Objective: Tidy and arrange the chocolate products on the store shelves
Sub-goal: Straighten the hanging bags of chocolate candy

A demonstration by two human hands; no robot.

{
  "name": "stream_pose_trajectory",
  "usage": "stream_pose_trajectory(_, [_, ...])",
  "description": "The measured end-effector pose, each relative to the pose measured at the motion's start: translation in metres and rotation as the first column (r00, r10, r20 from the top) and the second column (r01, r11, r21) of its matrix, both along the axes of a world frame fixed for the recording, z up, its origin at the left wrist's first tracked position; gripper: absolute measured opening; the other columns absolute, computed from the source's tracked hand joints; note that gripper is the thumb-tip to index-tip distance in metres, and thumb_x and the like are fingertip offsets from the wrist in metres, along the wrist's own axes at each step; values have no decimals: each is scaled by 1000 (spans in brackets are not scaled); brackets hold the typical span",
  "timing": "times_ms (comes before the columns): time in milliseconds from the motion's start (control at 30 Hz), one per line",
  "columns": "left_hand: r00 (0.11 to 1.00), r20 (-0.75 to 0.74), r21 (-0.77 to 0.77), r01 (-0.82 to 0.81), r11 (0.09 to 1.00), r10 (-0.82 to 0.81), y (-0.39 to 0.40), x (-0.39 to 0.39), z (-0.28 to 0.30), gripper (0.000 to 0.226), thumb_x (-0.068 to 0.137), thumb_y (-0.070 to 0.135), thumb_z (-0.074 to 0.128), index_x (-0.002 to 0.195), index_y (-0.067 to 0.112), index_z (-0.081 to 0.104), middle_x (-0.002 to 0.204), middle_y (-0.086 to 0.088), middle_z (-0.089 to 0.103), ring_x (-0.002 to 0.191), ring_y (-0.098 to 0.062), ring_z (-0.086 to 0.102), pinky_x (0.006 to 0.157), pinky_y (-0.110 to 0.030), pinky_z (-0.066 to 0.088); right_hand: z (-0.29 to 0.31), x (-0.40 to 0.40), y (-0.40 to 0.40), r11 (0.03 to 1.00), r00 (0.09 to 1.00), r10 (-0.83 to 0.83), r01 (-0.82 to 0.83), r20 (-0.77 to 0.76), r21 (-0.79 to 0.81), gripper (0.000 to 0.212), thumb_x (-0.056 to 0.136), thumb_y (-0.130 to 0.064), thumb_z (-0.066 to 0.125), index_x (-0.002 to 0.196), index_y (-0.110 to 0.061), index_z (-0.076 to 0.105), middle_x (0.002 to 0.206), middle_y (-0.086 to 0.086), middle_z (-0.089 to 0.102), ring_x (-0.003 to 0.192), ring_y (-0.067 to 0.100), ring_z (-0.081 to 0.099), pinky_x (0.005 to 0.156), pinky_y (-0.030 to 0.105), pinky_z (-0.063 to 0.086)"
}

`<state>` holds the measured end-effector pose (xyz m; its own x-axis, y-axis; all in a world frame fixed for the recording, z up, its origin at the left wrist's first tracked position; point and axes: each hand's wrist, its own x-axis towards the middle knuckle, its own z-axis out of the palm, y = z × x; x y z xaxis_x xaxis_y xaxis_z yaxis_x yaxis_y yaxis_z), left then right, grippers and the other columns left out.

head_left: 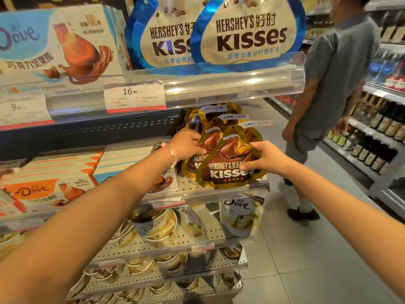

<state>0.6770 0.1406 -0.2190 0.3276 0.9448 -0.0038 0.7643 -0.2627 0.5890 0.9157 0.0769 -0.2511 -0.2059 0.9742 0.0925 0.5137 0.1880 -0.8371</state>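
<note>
Front bag: we read "HERSHEY'S KISSES" in white on the front brown Kisses bag (228, 170), a glossy drop-shaped pouch with a gold rim, standing at the front right of the middle shelf (221, 194)
Row behind: we saw more brown and gold pouches (210, 132) lined up behind it, each with a small blue "KISSES" tag
Left hand: our left hand (188, 144) gripped the second pouch in the row, fingers curled over its upper left edge; a pale bead bracelet (172, 153) sat on the wrist
Right hand: our right hand (263, 157) pinched the front bag's right edge, thumb across the printed face, fingers curled behind
Upper shelf: we saw two big white Kisses bags (247, 34) with blue rims, same wording in brown, behind a clear plastic rail (230, 81)
Price tag: a white price label (134, 96) read "16.80"
Dove boxes: flat cardboard Dove boxes (57, 40) stood left of the white bags; orange and blue ones (52, 185) lay stacked left of the brown pouches
Lower shelves: we made out pale gold Dove pouches and tubs (240, 216) on perforated metal
Aisle: a person in a grey shirt (333, 69) stood at right beside shelves of dark bottles (377, 132)
</note>
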Motion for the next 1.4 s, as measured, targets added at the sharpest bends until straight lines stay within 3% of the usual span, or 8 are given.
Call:
stream_pose_trajectory(167, [988, -154, 71, -3, 997, 14, 1, -5, 8, 33, 85, 20, 66, 61, 16, 45, 73, 0, 44, 77, -14, 46, 72, -29, 39, 1, 8, 2, 999, 999, -32, 31, 39, 17, 25, 73, -9, 78, 95, -14, 67, 92, -1, 70, 86, 10, 66, 76, 25, 54])
stream_pose_trajectory(433, [986, -150, -8, 76, 997, -76, 6, -18, 7, 7, 83, 22, 67, 88, 19, 63, 91, 2, 62, 94, -18, 59, 83, -30, 50, 7, 19, 5, 996, 998, -57, 59, 35, -60, 29, 75, -8, 76, 101, -11, 64, 99, 5, 69, 89, 15, 66, 81, 30, 55])
stream_pose_trajectory(567, [995, 32, -27, 92, 995, -91, 1, -7, 14, 49, 82, 22, 70, 125, 27, 47, 112, 13, 54, 97, -3, 50, 74, -8, 41, 14, 19, 7, 995, 996, -42, 49, 76, -92, 33, 73, -13, 78, 101, -18, 62, 100, -1, 68, 93, 15, 65, 81, 30, 54])
stream_pose_trajectory(667, [979, 182, -95, 114, 989, -96, -1, -1, 16, 41, 85, 20, 66, 119, 32, 45, 104, 16, 59, 87, 2, 56, 68, -3, 46, 18, 17, 5, 996, 999, -21, 24, 38, -90, 32, 74, -13, 77, 97, -26, 60, 98, -7, 67, 91, 8, 65, 76, 24, 54])
stream_pose_trajectory(767, [994, 106, -103, 50, 993, -39, -1, 0, 14, 57, 81, 45, 66, 129, 16, 53, 129, -5, 58, 110, -17, 59, 95, -35, 49, 18, 16, 7, 995, 999, -34, 38, 38, -89, 29, 76, -12, 75, 98, -24, 61, 98, -5, 68, 92, 11, 66, 78, 28, 55])
stream_pose_trajectory(867, [998, 47, -139, 51, 989, -45, -3, -2, 16, 46, 86, 46, 59, 120, 14, 60, 117, -6, 64, 105, -19, 62, 96, -40, 49, 17, 17, 8, 994, 998, -46, 50, 42, -100, 28, 76, -11, 74, 101, -18, 63, 98, -3, 70, 93, 13, 67, 77, 28, 56])
stream_pose_trajectory(1233, [973, 192, -67, 144, 987, -129, -13, 0, 15, 40, 82, 27, 68, 120, 14, 59, 115, -3, 65, 102, -14, 63, 87, -29, 53, 5, 12, -4, 982, 979, -189, 188, 72, 21, 56, 77, -15, 75, 127, -13, 49, 118, 1, 60, 108, 18, 59, 82, 32, 55])
stream_pose_trajectory(1400, [995, 52, 237, 75, 969, -90, -25, -6, 18, 47, 80, 29, 71, 122, 13, 56, 112, 0, 60, 96, -8, 56, 74, -10, 45, -3, 4, -21, 893, 920, -388, 359, 60, 271, 72, 76, -27, 76, 136, -16, 40, 131, 2, 48, 117, 15, 48, 87, 24, 41])
